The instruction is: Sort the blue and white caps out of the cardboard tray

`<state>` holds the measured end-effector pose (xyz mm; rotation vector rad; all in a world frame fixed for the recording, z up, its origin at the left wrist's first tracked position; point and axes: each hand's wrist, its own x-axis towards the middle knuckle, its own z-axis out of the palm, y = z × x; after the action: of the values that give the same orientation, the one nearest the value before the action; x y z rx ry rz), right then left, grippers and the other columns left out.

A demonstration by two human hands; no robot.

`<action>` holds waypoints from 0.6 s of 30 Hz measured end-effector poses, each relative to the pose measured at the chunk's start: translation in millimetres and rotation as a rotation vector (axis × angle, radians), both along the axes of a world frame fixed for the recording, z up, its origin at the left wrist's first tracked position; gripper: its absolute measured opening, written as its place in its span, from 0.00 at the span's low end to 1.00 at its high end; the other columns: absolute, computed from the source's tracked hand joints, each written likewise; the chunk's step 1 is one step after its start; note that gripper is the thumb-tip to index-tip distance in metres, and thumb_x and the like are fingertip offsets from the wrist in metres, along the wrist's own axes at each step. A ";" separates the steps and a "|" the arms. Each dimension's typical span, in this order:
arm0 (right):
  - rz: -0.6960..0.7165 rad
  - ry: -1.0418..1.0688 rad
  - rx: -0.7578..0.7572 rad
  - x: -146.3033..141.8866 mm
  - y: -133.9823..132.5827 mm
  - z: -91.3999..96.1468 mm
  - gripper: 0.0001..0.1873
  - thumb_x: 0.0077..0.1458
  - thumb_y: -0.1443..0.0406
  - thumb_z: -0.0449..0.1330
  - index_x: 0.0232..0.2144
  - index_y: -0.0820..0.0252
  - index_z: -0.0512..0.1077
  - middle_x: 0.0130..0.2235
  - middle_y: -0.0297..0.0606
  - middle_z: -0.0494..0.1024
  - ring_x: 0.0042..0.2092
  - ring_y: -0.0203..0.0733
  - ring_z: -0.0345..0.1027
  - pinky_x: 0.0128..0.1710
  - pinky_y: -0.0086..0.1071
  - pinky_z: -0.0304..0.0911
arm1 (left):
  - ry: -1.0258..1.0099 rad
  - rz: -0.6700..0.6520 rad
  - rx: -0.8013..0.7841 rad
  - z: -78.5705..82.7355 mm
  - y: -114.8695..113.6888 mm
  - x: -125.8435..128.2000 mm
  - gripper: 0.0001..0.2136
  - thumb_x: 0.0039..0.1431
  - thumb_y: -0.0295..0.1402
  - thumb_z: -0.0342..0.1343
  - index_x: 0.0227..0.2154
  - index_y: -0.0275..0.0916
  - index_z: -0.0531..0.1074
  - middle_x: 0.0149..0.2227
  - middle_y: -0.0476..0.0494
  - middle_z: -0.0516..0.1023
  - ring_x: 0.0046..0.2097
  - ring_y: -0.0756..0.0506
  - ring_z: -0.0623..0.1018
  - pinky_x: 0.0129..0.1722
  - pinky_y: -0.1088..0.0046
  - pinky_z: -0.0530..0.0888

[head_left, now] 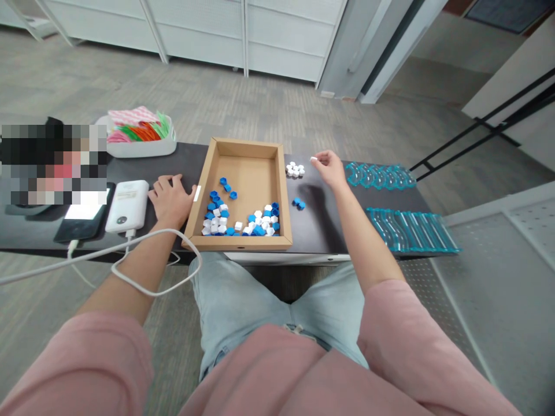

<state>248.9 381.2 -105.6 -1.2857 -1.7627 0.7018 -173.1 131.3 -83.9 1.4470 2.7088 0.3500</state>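
My right hand [330, 168] is raised over the dark table, thumb and fingers pinched on a small white hexagonal piece [313, 159]. Just left of it, a cluster of white hexagonal pieces [295, 170] lies on the tabletop, with a few blue pieces [299, 203] nearer to me. My left hand [171, 199] rests palm down with fingers spread, its thumb against or very close to the left wall of a shallow cardboard tray [284, 199]. Inside the tray, blue and white hexagonal pieces [259, 222] are heaped mostly along the near side.
Teal transparent plastic racks [411, 231] lie at the right. To the left are a white power bank [127, 206], a lit phone [82, 215] and a white basket [143, 149] of colourful strips. A white cable [143, 236] loops over my left forearm.
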 end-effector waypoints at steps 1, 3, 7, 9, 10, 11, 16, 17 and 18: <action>-0.043 -0.029 -0.009 4.2 0.3 -6.6 0.17 0.65 0.55 0.76 0.40 0.49 0.70 0.38 0.38 0.83 0.41 0.43 0.72 0.48 0.40 0.71 | 0.001 0.002 -0.003 -0.2 0.2 -0.1 0.31 0.83 0.37 0.55 0.80 0.22 0.69 0.78 0.11 0.65 0.77 0.18 0.68 0.76 0.37 0.65; -0.086 -0.076 -0.055 6.0 -3.9 -17.7 0.17 0.64 0.62 0.75 0.40 0.48 0.68 0.40 0.42 0.86 0.41 0.43 0.72 0.50 0.40 0.72 | 0.008 0.005 -0.007 -1.0 0.8 -0.7 0.31 0.84 0.38 0.54 0.80 0.22 0.69 0.78 0.11 0.65 0.77 0.18 0.68 0.76 0.37 0.65; -0.086 -0.120 -0.096 -1.3 -15.6 -28.1 0.19 0.61 0.63 0.76 0.43 0.47 0.68 0.50 0.46 0.92 0.41 0.46 0.78 0.54 0.45 0.77 | 0.014 0.009 -0.011 -1.3 1.6 -0.8 0.32 0.83 0.38 0.54 0.80 0.22 0.69 0.78 0.11 0.65 0.77 0.18 0.67 0.76 0.38 0.65; -0.054 -0.139 -0.081 -3.0 -18.5 -27.8 0.20 0.61 0.60 0.76 0.47 0.47 0.70 0.53 0.47 0.93 0.43 0.51 0.81 0.57 0.52 0.80 | 0.008 0.010 -0.015 -0.4 1.5 -0.2 0.32 0.83 0.38 0.54 0.80 0.22 0.68 0.78 0.11 0.65 0.77 0.19 0.67 0.76 0.38 0.65; -0.036 -0.151 -0.080 -2.8 -19.2 -26.8 0.21 0.61 0.58 0.76 0.50 0.47 0.71 0.54 0.47 0.93 0.43 0.52 0.83 0.59 0.55 0.81 | 0.004 0.012 -0.018 0.1 1.3 0.1 0.32 0.83 0.38 0.54 0.80 0.22 0.68 0.78 0.11 0.65 0.77 0.19 0.67 0.76 0.38 0.64; -0.023 -0.160 -0.082 -2.1 -19.6 -25.5 0.22 0.61 0.58 0.76 0.52 0.48 0.73 0.56 0.49 0.93 0.44 0.54 0.83 0.60 0.58 0.82 | 0.001 0.014 -0.021 0.4 1.1 0.3 0.32 0.83 0.38 0.54 0.80 0.22 0.68 0.78 0.11 0.65 0.77 0.19 0.67 0.76 0.38 0.64; -0.084 -0.100 -0.033 -3.7 -18.2 -13.5 0.25 0.64 0.59 0.70 0.61 0.52 0.75 0.59 0.51 0.89 0.47 0.54 0.84 0.63 0.59 0.81 | -0.001 -0.001 0.000 -2.4 0.1 -2.5 0.32 0.82 0.39 0.53 0.79 0.22 0.69 0.78 0.12 0.65 0.76 0.18 0.67 0.76 0.37 0.64; -0.079 -0.074 0.003 -8.6 -18.7 -8.8 0.25 0.65 0.59 0.69 0.62 0.52 0.76 0.57 0.49 0.89 0.47 0.54 0.83 0.62 0.57 0.81 | 0.000 -0.006 0.006 -3.4 0.2 -3.4 0.32 0.82 0.39 0.53 0.79 0.22 0.69 0.78 0.12 0.65 0.75 0.17 0.67 0.76 0.37 0.64; -0.047 -0.048 0.043 -16.3 -20.6 -2.7 0.24 0.67 0.58 0.69 0.62 0.52 0.76 0.55 0.47 0.88 0.47 0.53 0.82 0.60 0.54 0.81 | 0.001 -0.007 0.010 -4.4 0.4 -4.3 0.33 0.82 0.40 0.52 0.79 0.22 0.69 0.78 0.12 0.65 0.75 0.17 0.67 0.76 0.37 0.65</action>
<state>232.6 360.6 -108.3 -1.3201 -1.7704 0.6082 -177.4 131.7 -88.2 1.4588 2.7059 0.3632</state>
